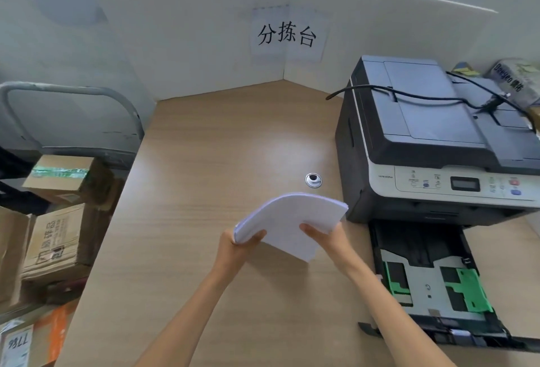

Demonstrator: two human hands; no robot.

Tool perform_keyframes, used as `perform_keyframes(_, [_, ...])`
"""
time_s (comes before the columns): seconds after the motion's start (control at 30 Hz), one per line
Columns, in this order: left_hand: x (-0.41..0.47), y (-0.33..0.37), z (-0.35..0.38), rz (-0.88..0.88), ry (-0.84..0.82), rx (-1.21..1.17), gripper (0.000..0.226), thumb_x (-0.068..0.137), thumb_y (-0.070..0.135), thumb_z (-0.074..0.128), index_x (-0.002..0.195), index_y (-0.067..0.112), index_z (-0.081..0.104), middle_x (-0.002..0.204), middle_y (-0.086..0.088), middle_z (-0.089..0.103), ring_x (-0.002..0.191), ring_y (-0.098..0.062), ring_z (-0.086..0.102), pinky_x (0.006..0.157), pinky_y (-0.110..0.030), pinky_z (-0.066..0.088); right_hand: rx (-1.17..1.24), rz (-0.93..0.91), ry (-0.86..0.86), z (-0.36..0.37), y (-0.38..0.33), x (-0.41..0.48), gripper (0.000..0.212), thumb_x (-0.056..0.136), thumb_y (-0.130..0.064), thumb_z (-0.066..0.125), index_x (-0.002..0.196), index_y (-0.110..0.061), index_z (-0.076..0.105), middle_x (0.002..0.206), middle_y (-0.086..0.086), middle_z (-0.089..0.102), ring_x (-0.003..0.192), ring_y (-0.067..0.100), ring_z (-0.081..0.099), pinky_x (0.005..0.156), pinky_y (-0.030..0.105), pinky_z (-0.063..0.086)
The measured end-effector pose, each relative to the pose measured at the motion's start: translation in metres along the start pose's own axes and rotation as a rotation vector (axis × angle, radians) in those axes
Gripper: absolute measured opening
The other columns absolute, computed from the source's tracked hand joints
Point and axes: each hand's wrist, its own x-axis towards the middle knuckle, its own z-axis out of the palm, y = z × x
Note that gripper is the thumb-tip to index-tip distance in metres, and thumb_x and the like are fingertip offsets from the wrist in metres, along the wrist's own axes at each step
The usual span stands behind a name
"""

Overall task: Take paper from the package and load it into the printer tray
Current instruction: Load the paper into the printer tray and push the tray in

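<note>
A stack of white paper (289, 220) is held above the wooden desk, bent into a curve. My left hand (236, 245) grips its near left corner and my right hand (327, 236) grips its right edge. To the right stands a grey and white printer (432, 144). Its paper tray (432, 284) is pulled out toward me, with green guides and no paper visible inside. The stack hovers left of the tray, close to the printer's front left corner. No paper package is in view.
A black cable (409, 97) lies across the printer lid. A round metal cable port (313, 180) sits in the desk (204, 191). White partition walls with a paper sign (287, 34) close the back. Cardboard boxes (55, 238) and a cart handle (67, 91) stand at the left.
</note>
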Motion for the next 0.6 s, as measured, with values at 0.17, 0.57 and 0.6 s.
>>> perform_keyframes(0.17, [0.002, -0.006, 0.004, 0.042, 0.061, -0.049, 0.027, 0.084, 0.001, 0.063, 0.083, 0.028, 0.066, 0.071, 0.022, 0.069, 0.070, 0.004, 0.061, 0.068, -0.020, 0.050, -0.020, -0.058, 0.014, 0.003, -0.005, 0.006, 0.030, 0.082, -0.007, 0.068, 0.086, -0.036, 0.068, 0.088, -0.010, 0.071, 0.085, 0.003, 0.065, 0.077, 0.024, 0.052])
perform_keyframes(0.57, [0.000, -0.024, 0.020, -0.091, -0.013, 0.123, 0.023, 0.081, 0.025, 0.061, 0.060, 0.020, 0.052, 0.061, 0.001, 0.050, 0.057, -0.012, 0.041, 0.057, -0.030, 0.035, -0.022, 0.002, -0.065, -0.021, 0.017, -0.001, 0.027, 0.082, -0.005, 0.067, 0.100, -0.026, 0.065, 0.096, -0.008, 0.072, 0.091, 0.003, 0.066, 0.075, 0.017, 0.052])
perform_keyframes(0.6, [0.000, -0.024, 0.020, -0.089, -0.005, 0.153, 0.030, 0.080, 0.030, 0.059, 0.058, 0.015, 0.046, 0.060, -0.003, 0.044, 0.057, -0.013, 0.036, 0.055, -0.031, 0.031, -0.019, 0.026, -0.084, -0.022, 0.017, -0.002, 0.024, 0.081, -0.008, 0.068, 0.097, -0.026, 0.067, 0.094, -0.009, 0.074, 0.090, 0.005, 0.067, 0.074, 0.017, 0.052])
